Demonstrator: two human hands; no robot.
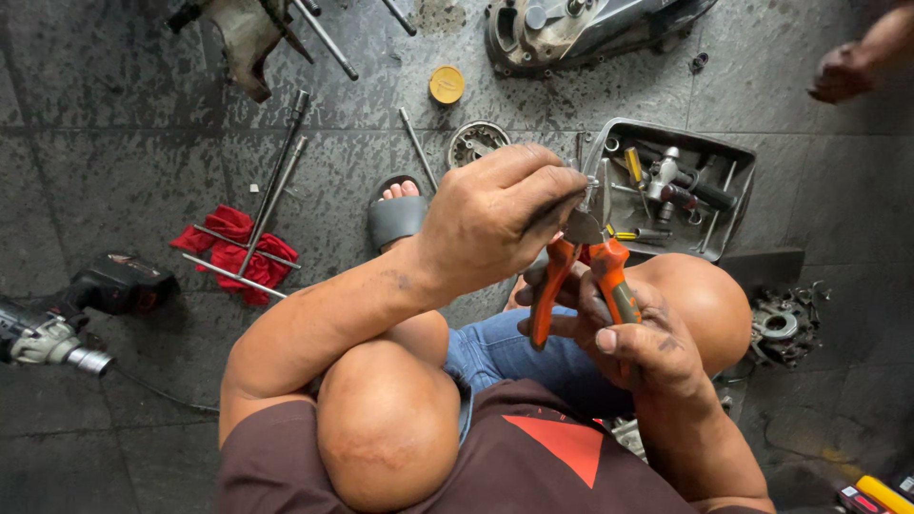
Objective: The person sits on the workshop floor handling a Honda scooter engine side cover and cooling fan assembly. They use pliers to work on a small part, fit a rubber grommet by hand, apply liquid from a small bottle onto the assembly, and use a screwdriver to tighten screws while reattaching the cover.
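Observation:
My left hand is pinched on a small metal part at the jaws of a pair of pliers with orange handles. My right hand grips those orange handles from below, above my right knee. The part between the fingertips and the jaws is too small to make out. I squat over a dark tiled floor, both knees in view.
A grey metal tray holds several sockets and screwdrivers ahead. An engine cover, a yellow lid, a round bearing, long rods on a red rag, a power drill, a gear part. Another person's hand far right.

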